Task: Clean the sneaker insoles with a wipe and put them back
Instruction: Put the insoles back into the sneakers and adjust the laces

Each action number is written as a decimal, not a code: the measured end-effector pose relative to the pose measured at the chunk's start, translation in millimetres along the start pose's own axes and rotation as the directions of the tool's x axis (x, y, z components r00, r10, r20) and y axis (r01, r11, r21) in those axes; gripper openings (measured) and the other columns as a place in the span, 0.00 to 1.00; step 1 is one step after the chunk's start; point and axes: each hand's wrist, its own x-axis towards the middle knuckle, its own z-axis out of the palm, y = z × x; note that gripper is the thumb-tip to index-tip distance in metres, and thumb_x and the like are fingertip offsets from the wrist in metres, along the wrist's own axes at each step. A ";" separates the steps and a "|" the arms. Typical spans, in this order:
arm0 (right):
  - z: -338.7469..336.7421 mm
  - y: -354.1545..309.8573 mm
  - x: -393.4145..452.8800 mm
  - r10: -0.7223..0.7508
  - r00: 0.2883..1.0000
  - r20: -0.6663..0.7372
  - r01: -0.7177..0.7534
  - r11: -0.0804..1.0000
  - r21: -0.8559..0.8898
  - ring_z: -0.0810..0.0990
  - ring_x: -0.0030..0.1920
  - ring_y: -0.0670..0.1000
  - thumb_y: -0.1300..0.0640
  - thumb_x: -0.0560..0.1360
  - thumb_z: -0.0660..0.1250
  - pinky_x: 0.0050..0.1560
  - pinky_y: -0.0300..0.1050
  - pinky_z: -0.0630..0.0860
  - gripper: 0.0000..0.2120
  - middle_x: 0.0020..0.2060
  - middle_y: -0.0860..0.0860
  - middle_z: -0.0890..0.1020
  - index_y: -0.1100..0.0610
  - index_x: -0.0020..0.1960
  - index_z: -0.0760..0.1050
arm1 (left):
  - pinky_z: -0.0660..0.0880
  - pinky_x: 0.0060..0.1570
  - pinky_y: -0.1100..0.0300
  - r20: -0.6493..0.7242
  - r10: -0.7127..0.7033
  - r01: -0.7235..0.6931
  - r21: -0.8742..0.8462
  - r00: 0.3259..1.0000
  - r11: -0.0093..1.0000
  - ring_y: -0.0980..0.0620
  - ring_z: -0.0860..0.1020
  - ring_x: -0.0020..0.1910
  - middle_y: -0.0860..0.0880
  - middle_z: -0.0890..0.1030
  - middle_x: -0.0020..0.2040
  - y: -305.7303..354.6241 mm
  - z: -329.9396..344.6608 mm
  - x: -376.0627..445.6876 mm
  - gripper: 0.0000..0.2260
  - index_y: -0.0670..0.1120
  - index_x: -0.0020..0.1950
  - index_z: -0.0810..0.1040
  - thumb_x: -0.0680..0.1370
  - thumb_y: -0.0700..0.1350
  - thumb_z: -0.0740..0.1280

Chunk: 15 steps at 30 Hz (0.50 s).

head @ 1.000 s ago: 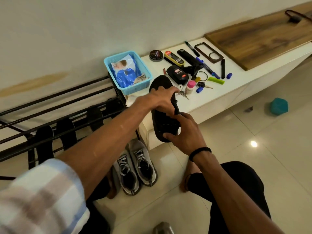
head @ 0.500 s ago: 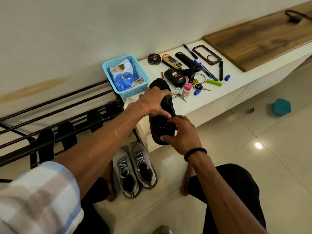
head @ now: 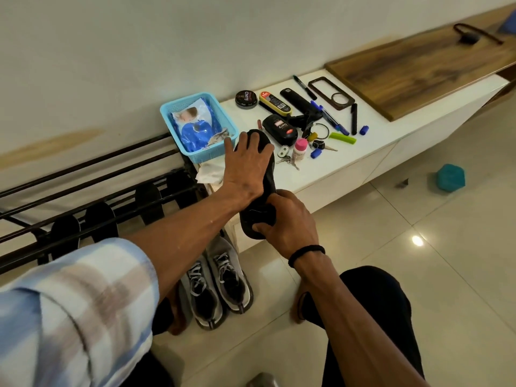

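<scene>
My right hand (head: 287, 224) has its grip curled round the heel end of the black foam sneaker insole (head: 261, 216), held above the front edge of the white desk (head: 357, 160). My left hand (head: 247, 166) lies flat on the insole's upper half, fingers straight and spread, covering the toe end. A crumpled white wipe (head: 209, 173) sits on the desk's corner just left of that hand, below the light blue plastic basket (head: 195, 155). The pair of grey laced sneakers (head: 217, 286) stands on the tiled floor (head: 418, 275) beneath my arms, toes toward me. Shoe polish tins, pens and keys lie scattered on the desk beyond the insole.
</scene>
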 end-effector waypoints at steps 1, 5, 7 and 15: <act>-0.6 -4.1 -2.8 -0.016 1.000 -0.006 0.016 1.000 -0.011 0.76 0.50 0.53 0.48 0.69 0.77 0.47 0.52 0.80 0.18 0.53 0.49 0.77 0.52 0.55 0.76 | 0.55 0.76 0.32 0.006 -0.014 0.014 -0.007 1.000 1.000 0.38 0.57 0.79 0.42 0.61 0.78 -2.8 -4.4 -4.8 0.42 0.55 0.78 0.61 0.69 0.47 0.78; -9.5 -19.2 -25.3 -0.064 0.997 -0.037 0.064 0.998 -0.005 0.76 0.52 0.52 0.46 0.69 0.77 0.49 0.52 0.79 0.20 0.53 0.48 0.79 0.49 0.57 0.76 | 0.50 0.77 0.31 0.108 0.005 0.015 -0.180 0.994 0.984 0.34 0.49 0.81 0.41 0.50 0.82 -22.4 -35.6 -32.4 0.50 0.60 0.83 0.48 0.71 0.44 0.78; -16.8 -34.1 -38.9 -0.088 0.996 -0.017 0.087 0.996 -0.027 0.76 0.53 0.51 0.45 0.70 0.76 0.50 0.51 0.78 0.21 0.55 0.47 0.79 0.48 0.60 0.75 | 0.57 0.76 0.34 0.123 0.058 -0.020 -0.287 0.991 0.958 0.35 0.51 0.81 0.42 0.49 0.82 -41.3 -67.5 -60.1 0.49 0.61 0.83 0.47 0.73 0.44 0.77; -38.0 -131.0 -105.6 -0.268 0.959 0.088 0.271 0.962 -0.027 0.78 0.54 0.50 0.40 0.68 0.76 0.50 0.51 0.80 0.24 0.53 0.44 0.82 0.44 0.60 0.75 | 0.77 0.59 0.56 0.236 0.249 -0.127 -0.434 0.939 0.892 0.55 0.78 0.56 0.54 0.80 0.59 -120.1 -145.7 -235.6 0.24 0.54 0.70 0.74 0.75 0.50 0.74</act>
